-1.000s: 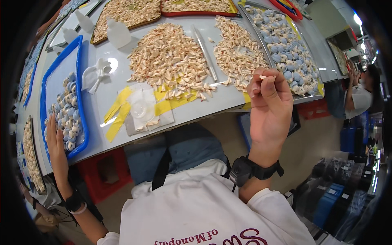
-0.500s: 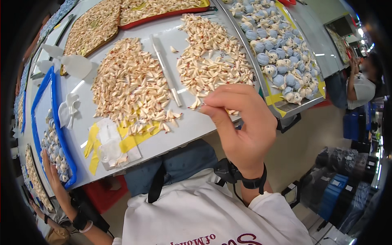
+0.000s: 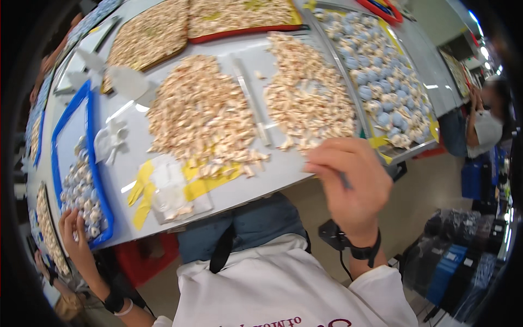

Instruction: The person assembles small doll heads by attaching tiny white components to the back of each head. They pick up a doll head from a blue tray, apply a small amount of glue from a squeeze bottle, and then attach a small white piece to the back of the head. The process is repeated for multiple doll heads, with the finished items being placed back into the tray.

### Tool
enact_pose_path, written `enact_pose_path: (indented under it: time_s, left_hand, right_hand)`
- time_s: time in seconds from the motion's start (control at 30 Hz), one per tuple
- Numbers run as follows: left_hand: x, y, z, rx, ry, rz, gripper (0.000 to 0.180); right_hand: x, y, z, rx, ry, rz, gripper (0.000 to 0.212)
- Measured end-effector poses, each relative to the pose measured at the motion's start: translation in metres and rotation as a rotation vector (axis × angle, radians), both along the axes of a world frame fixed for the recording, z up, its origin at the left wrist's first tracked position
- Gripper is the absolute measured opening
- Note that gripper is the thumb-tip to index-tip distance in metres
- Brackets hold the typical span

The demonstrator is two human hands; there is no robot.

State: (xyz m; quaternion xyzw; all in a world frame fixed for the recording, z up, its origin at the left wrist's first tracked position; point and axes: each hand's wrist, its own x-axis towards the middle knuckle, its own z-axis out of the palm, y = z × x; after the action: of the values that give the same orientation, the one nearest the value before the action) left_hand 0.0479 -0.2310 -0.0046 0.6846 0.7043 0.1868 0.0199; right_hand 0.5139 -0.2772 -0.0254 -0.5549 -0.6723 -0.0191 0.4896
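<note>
Two sides busy: left grip (image 3: 71, 238) half-curled at blue-and-white pieces (image 3: 87, 188), right grip (image 3: 357, 188) pinched nearly closed, holds unclear; picking, apparently, calling for one clean pickup.

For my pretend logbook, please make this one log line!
Left hand: at pieces in blue tray | Right hand: curled near right cream pile, grip unclear

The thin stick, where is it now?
In the head view, the thin stick lies near the middle, between the left pile and the right pile of cream pieces.
</note>
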Motion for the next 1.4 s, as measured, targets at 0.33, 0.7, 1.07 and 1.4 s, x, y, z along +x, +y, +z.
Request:
enact_pose_path:
  time_s: [0.33,0.7,1.07,1.4]
  left_hand:
    - [0.011,0.01,-0.001,-0.039,0.01,0.043,0.013]
    - [-0.007,0.017,-0.011,0.066,0.113,-0.06,0.019]
    - [-0.016,0.012,-0.019,0.259,0.094,0.056,0.021]
    - [-0.016,0.01,-0.022,0.292,-0.271,-0.137,0.018]
  right_hand:
    - [-0.019,-0.006,0.011,-0.13,0.281,-0.072,0.012]
    - [-0.061,0.023,0.027,-0.241,0.372,0.133,0.014]
    - [-0.118,0.054,0.042,-0.512,0.014,0.466,0.016]
    - [-0.098,0.063,0.05,-0.516,0.165,0.194,0.007]
